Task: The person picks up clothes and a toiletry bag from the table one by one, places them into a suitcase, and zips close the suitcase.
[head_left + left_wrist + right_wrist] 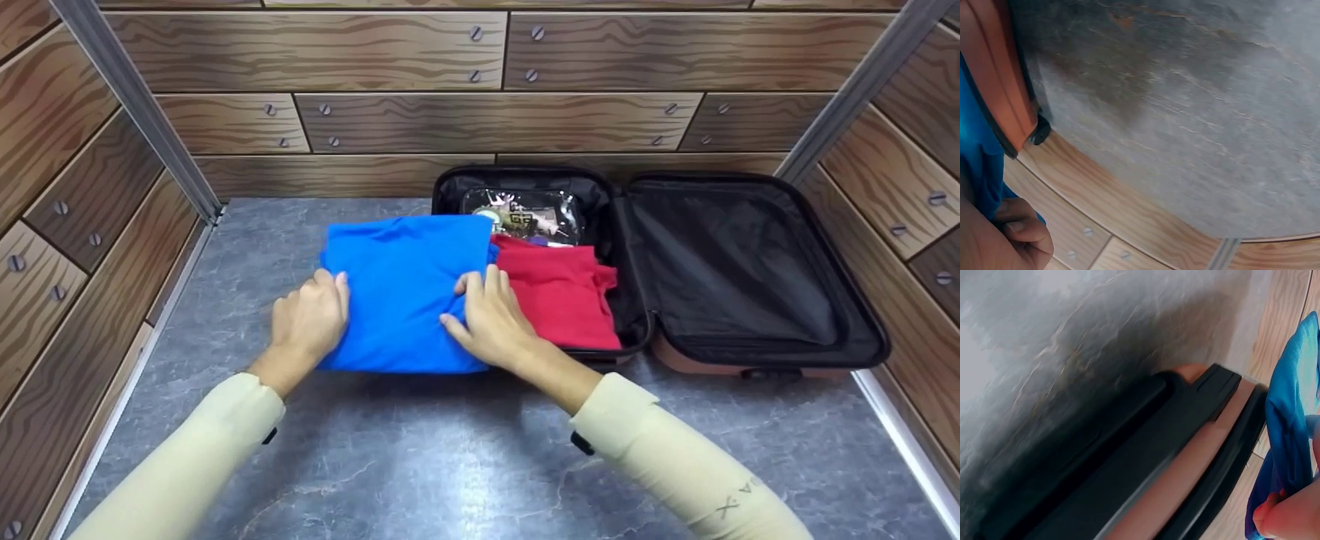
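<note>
A folded blue garment is stretched flat between both hands, in front of the left part of an open suitcase. My left hand grips its left edge with curled fingers; in the left wrist view that hand bunches the cloth. My right hand pinches the right side, its thumb lying on the cloth. Beside it, a folded red garment lies in the suitcase, partly hidden by the blue one. Behind the red garment sits a clear zip pouch with small items inside.
The suitcase's lid, lined in black, lies opened out to the right. Its orange shell shows in the left wrist view. Wood-patterned walls with metal corner posts enclose the grey marbled tabletop.
</note>
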`<state>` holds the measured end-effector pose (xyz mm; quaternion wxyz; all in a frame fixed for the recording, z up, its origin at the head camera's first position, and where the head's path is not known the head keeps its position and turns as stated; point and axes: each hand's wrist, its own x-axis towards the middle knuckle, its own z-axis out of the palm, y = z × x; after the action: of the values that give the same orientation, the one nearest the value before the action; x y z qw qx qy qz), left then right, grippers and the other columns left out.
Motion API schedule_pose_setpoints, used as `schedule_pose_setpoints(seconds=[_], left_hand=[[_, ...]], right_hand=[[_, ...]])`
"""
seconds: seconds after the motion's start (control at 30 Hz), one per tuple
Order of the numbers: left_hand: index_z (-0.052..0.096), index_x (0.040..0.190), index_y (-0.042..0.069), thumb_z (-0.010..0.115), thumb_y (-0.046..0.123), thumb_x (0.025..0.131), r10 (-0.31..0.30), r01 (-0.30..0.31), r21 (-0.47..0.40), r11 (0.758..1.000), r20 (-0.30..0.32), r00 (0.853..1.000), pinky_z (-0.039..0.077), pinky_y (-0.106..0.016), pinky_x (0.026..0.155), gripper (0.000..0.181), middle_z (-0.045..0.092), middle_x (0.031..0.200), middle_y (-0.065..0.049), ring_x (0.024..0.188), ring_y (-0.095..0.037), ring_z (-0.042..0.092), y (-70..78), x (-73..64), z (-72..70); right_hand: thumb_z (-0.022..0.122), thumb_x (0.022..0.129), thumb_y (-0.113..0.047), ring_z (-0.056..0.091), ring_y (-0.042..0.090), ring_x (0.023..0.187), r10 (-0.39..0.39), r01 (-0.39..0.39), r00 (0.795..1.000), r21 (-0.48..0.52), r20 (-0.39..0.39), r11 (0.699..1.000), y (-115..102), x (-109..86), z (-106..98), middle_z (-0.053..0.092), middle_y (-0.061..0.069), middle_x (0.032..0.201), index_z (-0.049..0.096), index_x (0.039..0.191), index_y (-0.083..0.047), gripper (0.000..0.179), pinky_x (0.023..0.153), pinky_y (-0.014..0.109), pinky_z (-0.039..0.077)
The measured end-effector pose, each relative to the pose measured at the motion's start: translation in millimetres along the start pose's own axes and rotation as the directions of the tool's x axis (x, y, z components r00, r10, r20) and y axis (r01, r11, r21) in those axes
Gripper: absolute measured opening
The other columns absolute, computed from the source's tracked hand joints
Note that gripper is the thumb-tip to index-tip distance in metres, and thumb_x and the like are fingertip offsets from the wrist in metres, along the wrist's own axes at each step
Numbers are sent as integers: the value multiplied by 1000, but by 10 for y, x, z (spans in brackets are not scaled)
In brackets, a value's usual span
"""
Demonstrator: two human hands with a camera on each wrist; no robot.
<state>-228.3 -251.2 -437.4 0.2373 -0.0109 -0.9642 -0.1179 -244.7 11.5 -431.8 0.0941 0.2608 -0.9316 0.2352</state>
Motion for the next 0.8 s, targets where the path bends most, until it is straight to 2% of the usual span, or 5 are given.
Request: schedule_pose_setpoints(seconds=[0.47,0.8], left_hand=[[51,78,0,35,31,107,25,-24,-15,1000,66,998,50,-58,54,44,62,67,-24,63,-48,66,364,146,32],[54,82,1,30,35,107,7,2,-54,999,162,987,53,-57,59,49,68,76,-28,70,-47,69,762,285,122]], right_hand=[[65,95,-35,40,28,99,46,-46,998,-2,33,999,285,-81,-254,41,11,105,47,114,-6,38,90,42,41],[67,91,-45,44,32,102,43,-43,998,1,36,999,659,-178,-541,44,13,105,50,114,-6,49,92,46,42]])
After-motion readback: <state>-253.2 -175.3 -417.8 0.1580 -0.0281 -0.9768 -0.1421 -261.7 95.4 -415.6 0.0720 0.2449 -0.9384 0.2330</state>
